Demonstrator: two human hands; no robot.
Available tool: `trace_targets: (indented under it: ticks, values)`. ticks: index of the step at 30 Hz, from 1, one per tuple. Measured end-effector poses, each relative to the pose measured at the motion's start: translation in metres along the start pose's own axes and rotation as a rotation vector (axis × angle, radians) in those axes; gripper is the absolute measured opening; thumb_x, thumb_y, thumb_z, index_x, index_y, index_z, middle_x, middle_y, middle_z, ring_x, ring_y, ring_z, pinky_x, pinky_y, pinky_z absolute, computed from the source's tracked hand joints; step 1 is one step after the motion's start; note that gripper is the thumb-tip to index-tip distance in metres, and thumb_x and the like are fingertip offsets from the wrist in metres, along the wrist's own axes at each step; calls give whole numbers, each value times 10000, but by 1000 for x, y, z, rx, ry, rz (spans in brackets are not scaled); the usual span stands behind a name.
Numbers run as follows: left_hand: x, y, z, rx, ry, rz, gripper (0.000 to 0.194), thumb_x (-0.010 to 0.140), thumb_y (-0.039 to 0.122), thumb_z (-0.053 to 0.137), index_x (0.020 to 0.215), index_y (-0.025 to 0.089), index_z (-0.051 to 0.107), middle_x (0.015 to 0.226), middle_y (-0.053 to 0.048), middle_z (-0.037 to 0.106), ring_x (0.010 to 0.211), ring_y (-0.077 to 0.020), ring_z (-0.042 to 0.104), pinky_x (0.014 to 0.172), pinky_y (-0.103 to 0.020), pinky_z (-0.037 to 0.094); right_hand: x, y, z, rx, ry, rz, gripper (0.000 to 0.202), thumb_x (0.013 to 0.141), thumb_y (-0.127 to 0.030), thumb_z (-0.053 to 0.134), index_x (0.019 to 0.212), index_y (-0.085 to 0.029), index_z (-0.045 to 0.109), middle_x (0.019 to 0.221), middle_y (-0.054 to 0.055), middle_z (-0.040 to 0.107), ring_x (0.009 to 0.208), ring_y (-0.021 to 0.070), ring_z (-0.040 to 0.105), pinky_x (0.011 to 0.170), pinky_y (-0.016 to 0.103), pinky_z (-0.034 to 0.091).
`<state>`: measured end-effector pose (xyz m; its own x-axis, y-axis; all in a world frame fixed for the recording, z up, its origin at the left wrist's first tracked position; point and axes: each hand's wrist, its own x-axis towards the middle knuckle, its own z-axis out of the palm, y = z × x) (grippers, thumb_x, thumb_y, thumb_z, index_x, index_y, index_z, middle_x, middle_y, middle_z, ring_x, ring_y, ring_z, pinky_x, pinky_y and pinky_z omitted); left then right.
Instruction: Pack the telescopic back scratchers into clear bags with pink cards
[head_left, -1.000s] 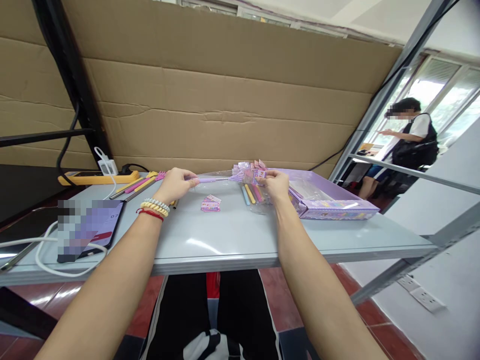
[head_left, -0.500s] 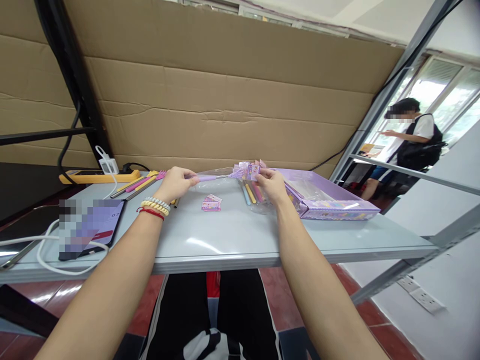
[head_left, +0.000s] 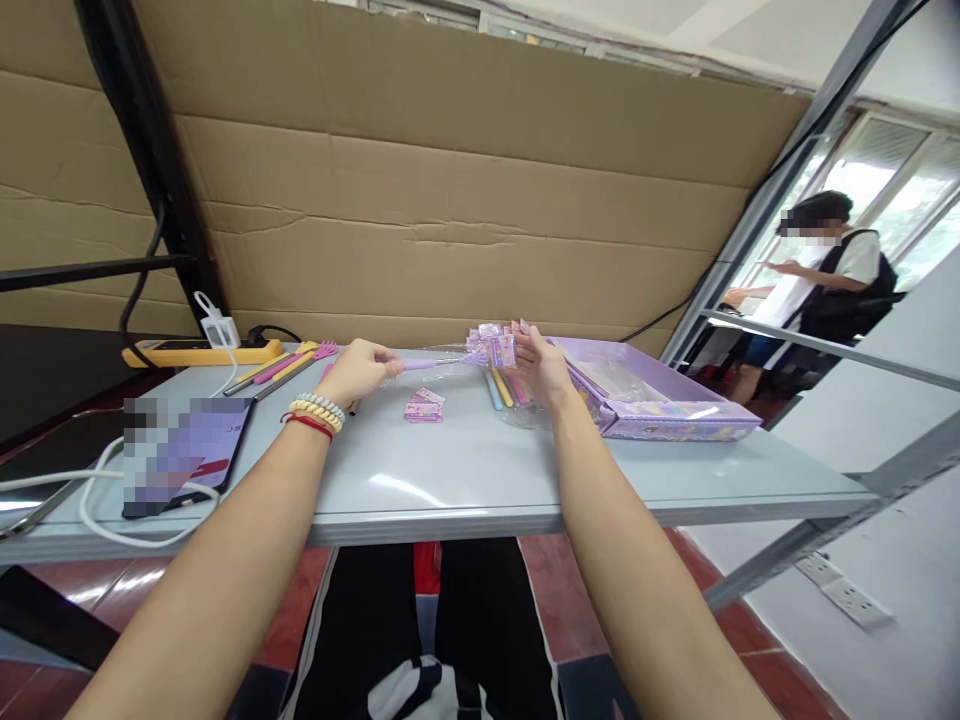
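My left hand (head_left: pixel 363 370) pinches the handle end of a purple back scratcher (head_left: pixel 427 364) with a thin metal rod, and clear plastic film surrounds it. The scratcher's clawed head points right, by a small purple printed card (head_left: pixel 502 351). Beside that card my right hand (head_left: pixel 543 366) has its fingers stretched and apart; whether a fingertip touches the card I cannot tell. Several wrapped pieces with coloured handles (head_left: pixel 498 389) lie under it. Two small pink printed cards (head_left: pixel 424 405) rest on the table between my hands.
At right stands an open purple box (head_left: pixel 675 428) with clear plastic inside. Unwrapped back scratchers (head_left: pixel 281 368) lie left, near a yellow power strip (head_left: pixel 202 352), a phone (head_left: pixel 191 455) and white cables. Cardboard (head_left: pixel 465 200) walls the back. A person (head_left: pixel 832 270) is beyond the frame.
My right hand's fingers have opened away from the purple card they pinched. My left hand has shifted slightly right and lower with the back scratcher.
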<state>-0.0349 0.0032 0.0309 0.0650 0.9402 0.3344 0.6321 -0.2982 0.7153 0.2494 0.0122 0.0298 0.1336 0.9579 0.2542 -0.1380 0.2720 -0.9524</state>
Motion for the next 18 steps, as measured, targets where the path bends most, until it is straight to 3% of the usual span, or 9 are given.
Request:
trace_targets:
  ticks: [3,7,12,14,18]
  values:
    - [1,-2,0,-45,-7,-2,435,573,528,692,780,151,750,654,-27,656,677,-192,552,626,-293,399,4,3,0,-27,43,46,227,758,-391,630,727,-168,602,665,28,649,622,158,629,526,255,499]
    - [0,1,-1,-99,-68,17,369,583,504,702,726,166,733,604,-16,625,619,-165,526,608,-287,387,8,12,-2,-193,129,-75,134,679,-239,677,657,-157,573,569,-12,582,507,124,561,492,245,471]
    - [-7,11,6,-160,-418,42,283,545,437,746,630,171,700,598,-22,624,556,-149,518,541,-272,387,9,13,0,-239,289,-266,195,715,-316,598,821,-152,583,672,6,606,564,124,545,511,242,459]
    - [-9,14,14,-158,-486,51,252,558,408,740,606,168,681,578,-15,611,529,-139,505,509,-262,373,10,11,1,-250,352,-295,293,728,-343,568,952,-155,546,770,30,621,640,144,575,554,257,476]
    - [-10,19,33,-227,-326,30,213,626,347,705,582,158,616,506,8,549,471,-111,461,470,-245,341,10,14,3,-456,481,-342,518,747,-421,546,1169,-174,375,1008,96,587,874,190,606,704,304,498]
